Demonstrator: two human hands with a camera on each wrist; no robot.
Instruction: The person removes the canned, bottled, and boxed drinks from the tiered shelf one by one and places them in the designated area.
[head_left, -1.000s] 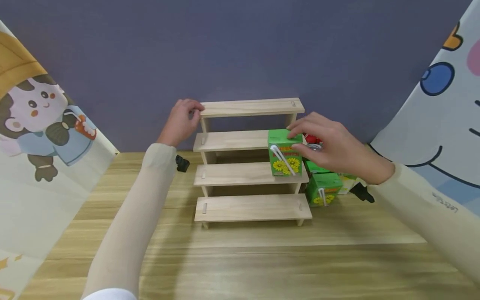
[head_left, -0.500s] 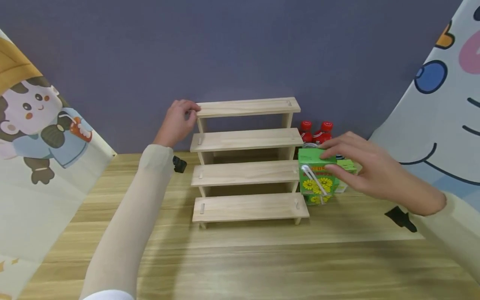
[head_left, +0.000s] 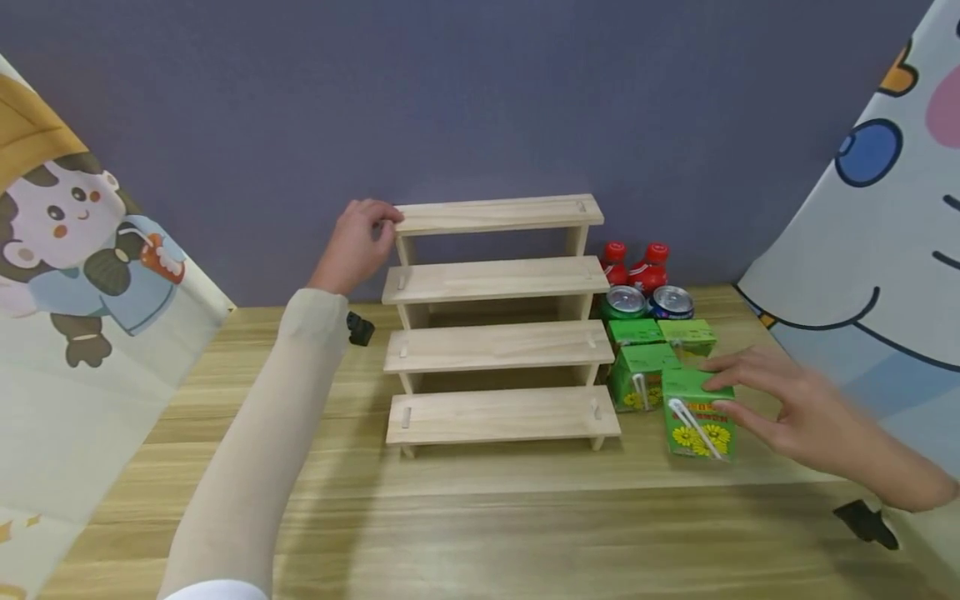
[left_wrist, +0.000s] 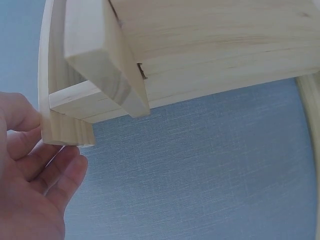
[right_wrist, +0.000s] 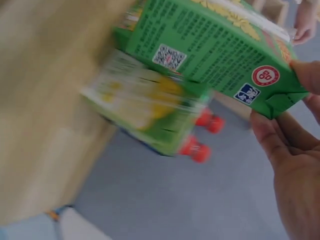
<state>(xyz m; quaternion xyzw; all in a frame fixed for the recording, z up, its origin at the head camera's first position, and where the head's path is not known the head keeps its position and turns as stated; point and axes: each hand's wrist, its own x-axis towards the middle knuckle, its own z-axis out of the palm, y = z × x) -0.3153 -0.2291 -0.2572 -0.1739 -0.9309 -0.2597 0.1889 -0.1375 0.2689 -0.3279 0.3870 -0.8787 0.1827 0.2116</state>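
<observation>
My left hand [head_left: 358, 243] pinches the left end of the top board of a four-step wooden shelf rack [head_left: 498, 346]. In the left wrist view, thumb and fingers lie around that board end [left_wrist: 67, 129]. My right hand [head_left: 806, 408] holds a green drink carton [head_left: 699, 414] by its top, upright, a straw stuck on its front. Yellow flowers and print mark its sides. It is right of the rack, in front of the other cartons; whether its base touches the table cannot be told. The right wrist view shows fingers and thumb [right_wrist: 307, 75] gripping the carton's end.
Right of the rack stand another green carton [head_left: 643, 375], a green carton behind it [head_left: 635, 332], a lighter green carton [head_left: 687, 335], two cans [head_left: 672, 301] and two red-capped bottles [head_left: 648, 265]. A dark wall [head_left: 480, 108] rises behind the wooden table [head_left: 480, 533].
My right hand has carried the green carton off the rack's right side, rightward and down toward the front of the other cartons. My left hand has stayed at the top board.
</observation>
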